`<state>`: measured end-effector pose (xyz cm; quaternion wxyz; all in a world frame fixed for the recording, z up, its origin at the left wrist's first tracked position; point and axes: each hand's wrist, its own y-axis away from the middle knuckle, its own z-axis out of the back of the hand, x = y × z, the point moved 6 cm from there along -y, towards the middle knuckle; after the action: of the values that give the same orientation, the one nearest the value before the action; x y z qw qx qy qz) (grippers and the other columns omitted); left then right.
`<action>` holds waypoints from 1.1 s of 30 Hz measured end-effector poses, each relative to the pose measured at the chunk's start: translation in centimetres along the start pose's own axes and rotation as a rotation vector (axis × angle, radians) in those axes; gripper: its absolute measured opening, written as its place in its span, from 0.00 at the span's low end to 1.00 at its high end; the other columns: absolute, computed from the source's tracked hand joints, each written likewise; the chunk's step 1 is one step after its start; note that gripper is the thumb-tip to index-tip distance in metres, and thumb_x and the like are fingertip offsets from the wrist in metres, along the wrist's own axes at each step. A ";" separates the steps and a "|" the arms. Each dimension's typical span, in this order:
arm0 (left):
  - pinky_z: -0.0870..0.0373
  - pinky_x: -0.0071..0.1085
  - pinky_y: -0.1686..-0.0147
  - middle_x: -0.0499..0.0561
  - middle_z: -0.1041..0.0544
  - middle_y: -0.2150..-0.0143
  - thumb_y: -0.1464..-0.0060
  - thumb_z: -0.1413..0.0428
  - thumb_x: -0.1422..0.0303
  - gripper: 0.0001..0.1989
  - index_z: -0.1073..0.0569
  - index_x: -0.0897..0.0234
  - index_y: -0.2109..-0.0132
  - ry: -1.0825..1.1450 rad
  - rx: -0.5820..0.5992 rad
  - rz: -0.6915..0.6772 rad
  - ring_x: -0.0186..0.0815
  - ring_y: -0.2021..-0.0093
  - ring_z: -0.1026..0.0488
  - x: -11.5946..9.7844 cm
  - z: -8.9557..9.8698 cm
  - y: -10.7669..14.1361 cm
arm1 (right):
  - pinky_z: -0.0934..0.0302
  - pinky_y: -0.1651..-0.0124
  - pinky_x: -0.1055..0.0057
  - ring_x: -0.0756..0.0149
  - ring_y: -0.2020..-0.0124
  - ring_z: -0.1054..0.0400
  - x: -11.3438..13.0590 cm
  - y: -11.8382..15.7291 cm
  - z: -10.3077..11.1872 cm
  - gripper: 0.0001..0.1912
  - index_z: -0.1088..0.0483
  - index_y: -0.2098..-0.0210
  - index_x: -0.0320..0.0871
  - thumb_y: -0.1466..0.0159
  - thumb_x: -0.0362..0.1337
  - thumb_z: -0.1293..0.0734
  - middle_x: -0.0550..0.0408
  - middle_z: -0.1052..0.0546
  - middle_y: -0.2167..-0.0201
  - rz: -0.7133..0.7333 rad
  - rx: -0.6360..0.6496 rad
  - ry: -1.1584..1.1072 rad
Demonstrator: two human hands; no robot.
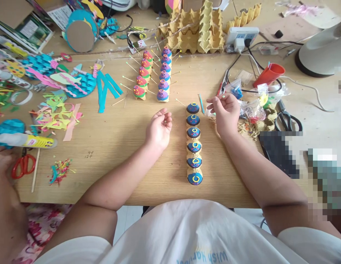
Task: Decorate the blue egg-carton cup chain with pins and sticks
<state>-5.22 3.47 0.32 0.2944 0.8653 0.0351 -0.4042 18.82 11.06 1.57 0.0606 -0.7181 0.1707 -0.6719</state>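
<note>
A strip of egg carton cups painted blue (pixel 193 147), each with a yellow ring on top and small red marks, stands lengthwise in front of me. One thin toothpick (pixel 181 102) sticks out to the left from its far cup. To the left of the strip, my left hand (pixel 159 129) hovers with its fingers curled in and nothing visible in them. My right hand (pixel 227 112) is right of the far cup, thumb and fingers pinched on a green-tipped toothpick (pixel 223 96); its stick is mostly hidden. A blue tool (pixel 201 103) lies between that hand and the strip.
Two finished-looking strips, red-green (pixel 139 91) and purple-blue (pixel 163 95), stand behind with toothpicks protruding. Clay bags (pixel 253 110), black scissors (pixel 287 119), a phone (pixel 277 152) and a red cup (pixel 269 75) are right. Paper scraps (pixel 58 115) and another person's arm (pixel 5 205) are left.
</note>
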 end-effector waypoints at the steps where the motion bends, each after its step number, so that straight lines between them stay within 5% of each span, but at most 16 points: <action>1: 0.36 0.16 0.73 0.45 0.24 0.70 0.39 0.46 0.81 0.10 0.25 0.63 0.60 0.010 -0.005 0.031 0.21 0.74 0.29 -0.1 0.0 0.0 | 0.30 0.73 0.71 0.67 0.68 0.20 0.0 0.0 0.0 0.26 0.35 0.63 0.49 0.36 0.61 0.24 0.58 0.17 0.66 -0.005 0.003 -0.003; 6: 0.49 0.20 0.80 0.43 0.29 0.72 0.42 0.38 0.75 0.05 0.20 0.63 0.59 -0.302 0.116 -0.077 0.22 0.78 0.41 -1.2 -0.5 -0.5 | 0.30 0.71 0.72 0.70 0.71 0.24 -0.3 0.0 -0.3 0.25 0.35 0.64 0.49 0.37 0.60 0.23 0.59 0.18 0.68 -0.036 0.044 -0.016; 9: 0.36 0.23 0.69 0.45 0.25 0.68 0.47 0.33 0.75 0.12 0.17 0.63 0.55 -0.731 0.234 -0.344 0.25 0.71 0.34 -2.1 -1.4 -1.9 | 0.29 0.69 0.72 0.71 0.72 0.24 -0.6 -0.2 -0.5 0.26 0.35 0.65 0.49 0.39 0.59 0.22 0.60 0.19 0.69 -0.037 0.048 -0.034; 14: 0.33 0.29 0.61 0.49 0.19 0.60 0.49 0.31 0.67 0.20 0.16 0.63 0.48 -1.175 0.381 -0.603 0.31 0.65 0.31 -1.6 -2.9 -5.1 | 0.32 0.72 0.73 0.71 0.74 0.25 -0.9 -0.2 -0.6 0.26 0.36 0.66 0.49 0.40 0.57 0.21 0.61 0.20 0.72 -0.049 0.056 -0.071; 20: 0.35 0.30 0.62 0.48 0.19 0.65 0.51 0.30 0.70 0.20 0.15 0.64 0.49 -1.195 0.505 -0.609 0.33 0.66 0.30 -1.3 -5.1 -6.1 | 0.31 0.72 0.72 0.70 0.72 0.24 -0.7 0.1 -0.6 0.23 0.35 0.66 0.49 0.39 0.54 0.21 0.59 0.18 0.68 -0.054 0.081 -0.008; 24: 0.33 0.30 0.60 0.54 0.14 0.58 0.51 0.30 0.72 0.04 0.18 0.65 0.68 -1.135 0.580 -0.551 0.32 0.66 0.29 -1.2 -5.9 -6.0 | 0.31 0.71 0.73 0.71 0.72 0.24 -0.8 0.1 -0.7 0.22 0.33 0.66 0.48 0.38 0.55 0.22 0.58 0.18 0.67 -0.062 0.089 0.029; 29: 0.31 0.31 0.55 0.59 0.13 0.45 0.50 0.31 0.73 0.13 0.26 0.64 0.76 -1.084 0.634 -0.589 0.34 0.61 0.25 -0.9 -5.8 -6.3 | 0.34 0.73 0.74 0.71 0.73 0.26 -0.9 0.1 -0.8 0.23 0.32 0.67 0.48 0.40 0.55 0.21 0.59 0.19 0.70 -0.075 0.090 0.049; 33: 0.30 0.34 0.49 0.58 0.13 0.44 0.47 0.31 0.69 0.12 0.25 0.63 0.74 -1.149 0.697 -0.633 0.39 0.54 0.23 -0.6 -5.7 -6.4 | 0.35 0.74 0.74 0.73 0.77 0.30 -0.6 0.2 -1.0 0.19 0.33 0.68 0.48 0.38 0.50 0.22 0.61 0.21 0.73 -0.071 0.100 0.077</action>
<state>-3.69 11.95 0.56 -0.1556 0.5095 -0.0070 -0.8463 17.78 11.16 1.04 0.0660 -0.6935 0.1133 -0.7085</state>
